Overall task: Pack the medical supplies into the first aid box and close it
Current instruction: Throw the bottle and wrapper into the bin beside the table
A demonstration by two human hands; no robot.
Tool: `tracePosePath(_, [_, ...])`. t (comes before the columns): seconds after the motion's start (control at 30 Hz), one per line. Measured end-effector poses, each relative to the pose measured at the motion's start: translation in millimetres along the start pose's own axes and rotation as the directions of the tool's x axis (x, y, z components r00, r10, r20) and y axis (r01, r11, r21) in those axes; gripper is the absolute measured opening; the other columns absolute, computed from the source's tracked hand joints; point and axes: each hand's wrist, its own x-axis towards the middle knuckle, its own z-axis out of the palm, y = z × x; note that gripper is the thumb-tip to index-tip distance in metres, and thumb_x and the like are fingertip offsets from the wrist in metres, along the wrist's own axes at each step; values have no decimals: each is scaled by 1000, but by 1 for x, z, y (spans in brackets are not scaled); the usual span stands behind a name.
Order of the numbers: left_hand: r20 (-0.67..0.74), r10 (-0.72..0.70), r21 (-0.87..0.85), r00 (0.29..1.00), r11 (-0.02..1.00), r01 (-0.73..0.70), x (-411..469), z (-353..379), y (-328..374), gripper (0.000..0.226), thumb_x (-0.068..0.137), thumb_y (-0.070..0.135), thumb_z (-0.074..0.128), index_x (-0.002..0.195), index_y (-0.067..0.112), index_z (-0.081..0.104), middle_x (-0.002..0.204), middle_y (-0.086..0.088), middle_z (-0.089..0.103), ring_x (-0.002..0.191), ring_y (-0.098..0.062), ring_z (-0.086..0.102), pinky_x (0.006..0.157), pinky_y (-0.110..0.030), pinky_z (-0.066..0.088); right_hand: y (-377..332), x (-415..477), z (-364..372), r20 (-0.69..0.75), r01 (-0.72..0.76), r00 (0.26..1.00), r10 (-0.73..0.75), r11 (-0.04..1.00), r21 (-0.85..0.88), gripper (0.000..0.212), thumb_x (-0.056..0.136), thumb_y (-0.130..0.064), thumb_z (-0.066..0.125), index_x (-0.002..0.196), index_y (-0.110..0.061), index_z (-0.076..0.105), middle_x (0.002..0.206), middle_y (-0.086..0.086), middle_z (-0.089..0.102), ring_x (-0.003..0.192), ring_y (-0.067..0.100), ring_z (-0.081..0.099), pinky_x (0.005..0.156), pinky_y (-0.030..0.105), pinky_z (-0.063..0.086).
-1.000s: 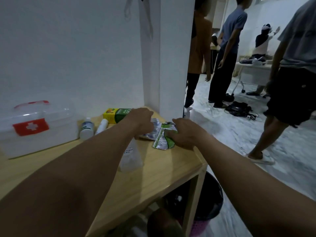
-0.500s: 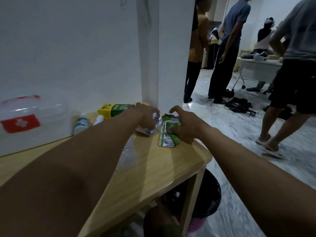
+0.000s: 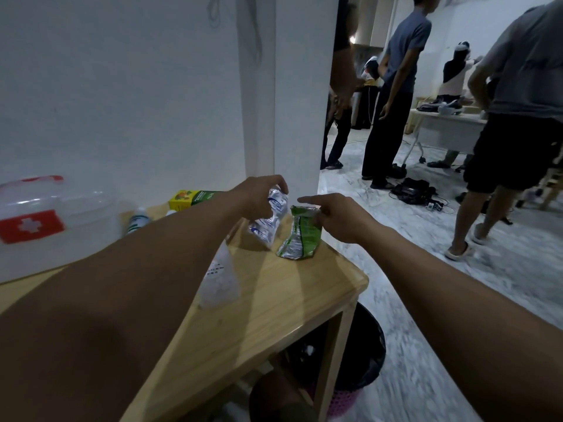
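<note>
A translucent first aid box (image 3: pixel 58 226) with a red cross label and red handle stands shut at the left of the wooden table (image 3: pixel 274 300). My left hand (image 3: pixel 259 197) grips a clear blue-printed packet (image 3: pixel 269 222) and holds it above the table. My right hand (image 3: pixel 338 219) pinches the top of a green and silver pouch (image 3: pixel 300 237), whose lower end touches the table. A yellow-green carton (image 3: pixel 195 198) and a small white bottle (image 3: pixel 137 222) lie behind my left arm. A clear plastic bag (image 3: pixel 219 280) lies beneath that arm.
A white wall and pillar (image 3: pixel 301 86) rise right behind the table. The table's right corner (image 3: pixel 362 281) drops to a marble floor, with a black bin (image 3: pixel 359 354) underneath. Several people (image 3: pixel 399 95) stand on the floor to the right, near another table (image 3: pixel 447 123).
Both hands have raised their packets off the table. The clear packet now hangs from my left hand and the green pouch stands more upright under my right.
</note>
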Motion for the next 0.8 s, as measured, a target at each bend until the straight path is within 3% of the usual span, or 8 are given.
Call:
tracePosePath(0.07, [-34,23,-22,999,999,-23,-1,-4,0,54,71,0,64,107,38,52,113,-4,63,87,-30,64,68,-42,54,0,0,-7,-20,12,1000,-12,1000,4,47,97,-5,50,134,-33,61,117,5,71,90,12,62,56,5,35])
tracePosePath(0.17, [-86,53,-47,995,997,-57,0,-11,5,49,75,2,65,109,35,53,115,-2,61,91,-32,63,73,-46,54,-1,0,-17,-43,19,999,-18,1000,11,44,97,-2,51,130,-28,66,130,2,67,106,15,63,56,0,32])
tracePosePath(0.37, [-213,129,-110,968,982,-155,12,-22,22,45,79,4,65,116,27,55,102,-3,61,84,-29,61,68,-37,51,9,1,-43,-130,12,992,-6,999,43,41,95,-6,56,128,-28,68,128,3,68,110,19,64,77,21,43])
tracePosePath(0.53, [-291,193,-136,937,961,-240,35,-22,42,42,81,8,68,116,26,56,99,-7,62,79,-30,59,65,-31,45,29,6,-64,-182,-16,983,24,999,44,43,95,-7,57,129,-32,67,132,2,66,116,21,63,82,24,45])
tracePosePath(0.67, [-311,231,-142,922,948,-285,63,-16,57,41,82,9,70,116,28,55,100,-7,61,73,-31,60,66,-35,49,51,10,-76,-218,-58,974,66,997,41,44,96,-6,55,131,-31,65,136,2,63,117,19,62,85,24,47])
tracePosePath(0.73, [-312,249,-146,917,941,-305,80,-9,63,41,83,10,69,118,27,54,102,-4,59,67,-25,56,63,-30,46,65,12,-78,-235,-100,966,105,994,33,47,96,-3,53,133,-30,63,135,4,64,98,10,66,73,15,46])
tracePosePath(0.8, [-305,268,-163,914,931,-327,96,-1,69,42,84,9,69,120,25,54,104,3,55,62,-10,51,59,-15,40,80,15,-76,-250,-142,958,142,990,17,53,96,2,48,134,-31,62,132,5,65,74,1,57,55,4,39])
